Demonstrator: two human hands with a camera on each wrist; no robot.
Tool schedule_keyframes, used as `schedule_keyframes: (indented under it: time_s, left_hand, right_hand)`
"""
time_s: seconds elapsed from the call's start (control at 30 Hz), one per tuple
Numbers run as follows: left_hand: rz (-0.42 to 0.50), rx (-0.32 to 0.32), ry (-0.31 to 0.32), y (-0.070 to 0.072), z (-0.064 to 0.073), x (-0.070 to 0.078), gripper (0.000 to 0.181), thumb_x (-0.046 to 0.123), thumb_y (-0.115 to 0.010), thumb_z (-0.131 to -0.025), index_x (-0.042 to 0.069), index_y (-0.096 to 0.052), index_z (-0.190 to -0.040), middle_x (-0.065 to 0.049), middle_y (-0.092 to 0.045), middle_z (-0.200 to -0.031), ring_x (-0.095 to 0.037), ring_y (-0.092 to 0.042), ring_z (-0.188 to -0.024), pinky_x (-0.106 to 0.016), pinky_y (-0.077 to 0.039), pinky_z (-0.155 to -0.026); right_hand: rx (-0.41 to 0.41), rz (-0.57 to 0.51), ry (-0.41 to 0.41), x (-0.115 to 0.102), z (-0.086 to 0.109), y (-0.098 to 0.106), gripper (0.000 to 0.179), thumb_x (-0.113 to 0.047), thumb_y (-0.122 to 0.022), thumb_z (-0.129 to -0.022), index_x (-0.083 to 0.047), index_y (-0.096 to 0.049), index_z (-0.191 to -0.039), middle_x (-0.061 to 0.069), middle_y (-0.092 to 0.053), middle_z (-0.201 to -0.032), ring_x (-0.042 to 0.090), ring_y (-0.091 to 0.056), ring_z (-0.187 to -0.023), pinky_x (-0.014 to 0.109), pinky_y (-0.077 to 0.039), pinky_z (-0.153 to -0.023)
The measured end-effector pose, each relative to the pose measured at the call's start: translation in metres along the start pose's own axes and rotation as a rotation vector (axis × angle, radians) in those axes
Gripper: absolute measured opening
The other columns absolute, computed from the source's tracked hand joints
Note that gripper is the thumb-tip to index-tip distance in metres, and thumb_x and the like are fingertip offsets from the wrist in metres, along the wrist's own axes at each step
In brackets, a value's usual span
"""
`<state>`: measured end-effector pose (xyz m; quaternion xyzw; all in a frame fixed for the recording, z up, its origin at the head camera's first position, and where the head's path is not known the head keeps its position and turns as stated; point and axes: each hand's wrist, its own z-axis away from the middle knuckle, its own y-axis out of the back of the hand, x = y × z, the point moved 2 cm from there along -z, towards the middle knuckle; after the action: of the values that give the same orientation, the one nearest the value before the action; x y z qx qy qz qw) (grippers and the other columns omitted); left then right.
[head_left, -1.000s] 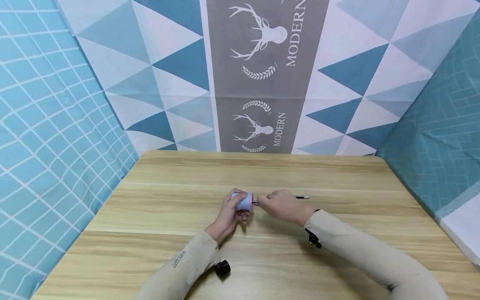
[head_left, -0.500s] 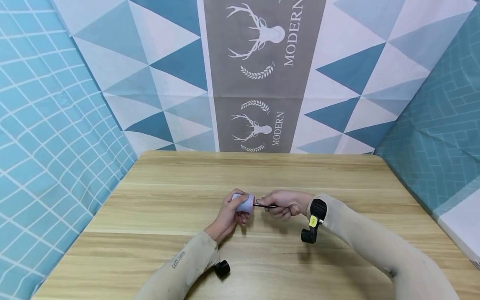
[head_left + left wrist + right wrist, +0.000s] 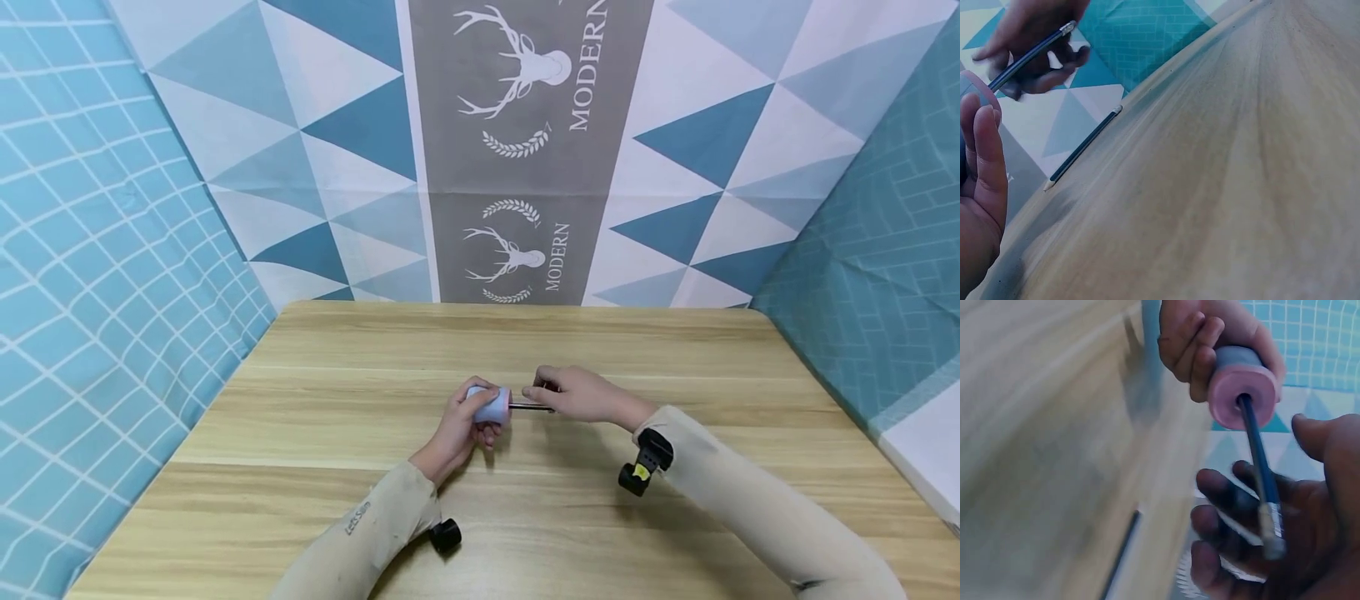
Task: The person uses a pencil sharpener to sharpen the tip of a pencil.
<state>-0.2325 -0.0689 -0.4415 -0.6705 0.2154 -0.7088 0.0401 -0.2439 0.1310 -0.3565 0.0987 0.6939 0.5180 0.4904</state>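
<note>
My left hand (image 3: 456, 423) grips a light blue pencil sharpener (image 3: 491, 406) with a pink end (image 3: 1229, 411), a little above the table. A dark pencil (image 3: 1259, 453) sticks into the hole in that pink end, its eraser end pointing to the right. Around the pencil's free end, my right hand (image 3: 581, 393) has its fingers (image 3: 1219, 487) and thumb spread apart, not gripping it. The pencil's tip is hidden inside the sharpener.
A second dark pencil (image 3: 1085, 147) lies on the wooden table (image 3: 337, 500), beyond the hands; my right hand hides it in the head view. Patterned cloth (image 3: 510, 167) hangs behind the table. A white block-like object (image 3: 926, 458) stands at the right edge.
My right hand gripped the pencil and turned over between the earlier frames; now its fingers have come off it. The left hand and sharpener have stayed nearly still.
</note>
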Motion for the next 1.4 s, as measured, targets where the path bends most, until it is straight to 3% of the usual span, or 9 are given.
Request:
schedule_keyframes:
  time_s: [0.13,0.27,0.4,0.57,0.8,0.93,1.07,1.2,1.4]
  left_hand:
    - [0.03,0.003,0.001,-0.001,-0.001,-0.001,0.005,0.021,-0.058,-0.094,0.017,-0.058,-0.09,-0.008,-0.059,-0.065,-0.011,-0.055,-0.043,-0.022,-0.046,-0.035]
    - [0.046,0.011,0.0,-0.001,-0.001,-0.001,0.005,0.02,-0.057,-0.095,0.017,-0.058,-0.091,-0.007,-0.059,-0.064,-0.011,-0.054,-0.042,-0.022,-0.045,-0.035]
    - [0.056,0.018,-0.003,0.0,-0.002,0.0,0.006,0.019,-0.056,-0.095,0.016,-0.057,-0.091,-0.007,-0.059,-0.064,-0.011,-0.053,-0.042,-0.021,-0.044,-0.035]
    - [0.041,0.017,0.003,0.001,-0.002,0.0,0.006,0.02,-0.056,-0.095,0.015,-0.057,-0.09,-0.008,-0.06,-0.065,-0.01,-0.054,-0.042,-0.022,-0.045,-0.035]
    - [0.038,0.035,0.017,0.001,0.001,0.0,0.006,0.018,-0.057,-0.094,0.017,-0.057,-0.088,-0.008,-0.059,-0.062,-0.011,-0.053,-0.04,-0.022,-0.045,-0.033]
    - [0.027,0.041,0.024,0.001,0.001,0.001,0.008,0.017,-0.055,-0.095,0.017,-0.058,-0.088,-0.007,-0.059,-0.059,-0.01,-0.052,-0.038,-0.023,-0.045,-0.032]
    - [0.035,0.047,0.019,0.001,0.001,0.001,0.007,0.018,-0.056,-0.095,0.017,-0.058,-0.088,-0.007,-0.058,-0.058,-0.01,-0.052,-0.038,-0.022,-0.045,-0.032]
    - [0.047,0.035,0.013,0.0,0.002,0.002,0.006,0.019,-0.056,-0.094,0.017,-0.058,-0.088,-0.007,-0.06,-0.059,-0.01,-0.053,-0.039,-0.022,-0.045,-0.032]
    - [0.056,0.008,0.009,-0.001,0.003,0.002,0.007,0.018,-0.054,-0.094,0.017,-0.058,-0.088,-0.006,-0.06,-0.06,-0.01,-0.054,-0.04,-0.021,-0.044,-0.032]
  right_hand:
    - [0.151,0.238,0.212,-0.01,0.01,0.002,0.019,-0.029,-0.059,-0.1,-0.011,-0.064,-0.102,-0.004,-0.062,-0.079,0.01,-0.056,-0.066,0.03,-0.05,-0.059]
    - [0.337,0.69,0.509,-0.015,0.017,-0.009,0.02,-0.028,-0.064,-0.096,-0.008,-0.063,-0.097,0.0,-0.063,-0.082,0.014,-0.058,-0.068,0.029,-0.052,-0.055]
    - [0.538,1.024,0.728,-0.012,0.018,-0.023,0.029,-0.02,-0.04,-0.107,-0.008,-0.059,-0.09,0.001,-0.06,-0.078,0.015,-0.056,-0.061,0.025,-0.045,-0.045]
    - [0.629,1.148,0.857,-0.003,0.01,-0.032,0.039,-0.004,-0.023,-0.108,-0.007,-0.055,-0.087,0.002,-0.057,-0.077,0.014,-0.052,-0.057,0.023,-0.041,-0.043]
    - [0.565,1.189,0.925,0.005,0.0,-0.039,0.04,-0.001,-0.02,-0.108,-0.006,-0.05,-0.084,0.002,-0.05,-0.07,0.01,-0.045,-0.048,0.02,-0.04,-0.039]
    - [0.472,1.068,0.899,0.003,-0.003,-0.038,0.039,-0.005,-0.019,-0.109,-0.005,-0.05,-0.085,0.001,-0.049,-0.067,0.009,-0.045,-0.048,0.02,-0.039,-0.04]
    - [0.298,0.63,0.789,0.002,-0.01,-0.033,0.022,-0.006,-0.051,-0.102,-0.009,-0.048,-0.081,-0.006,-0.042,-0.06,0.003,-0.038,-0.048,0.017,-0.034,-0.041]
    - [0.047,0.105,0.534,0.001,-0.016,-0.025,0.031,-0.009,-0.063,-0.097,-0.013,-0.044,-0.073,-0.012,-0.034,-0.059,-0.002,-0.031,-0.05,0.016,-0.03,-0.045]
    - [-0.249,-0.418,0.088,0.007,-0.02,-0.018,0.035,-0.019,-0.054,-0.104,-0.011,-0.043,-0.072,-0.007,-0.035,-0.051,0.006,-0.029,-0.039,0.022,-0.028,-0.037]
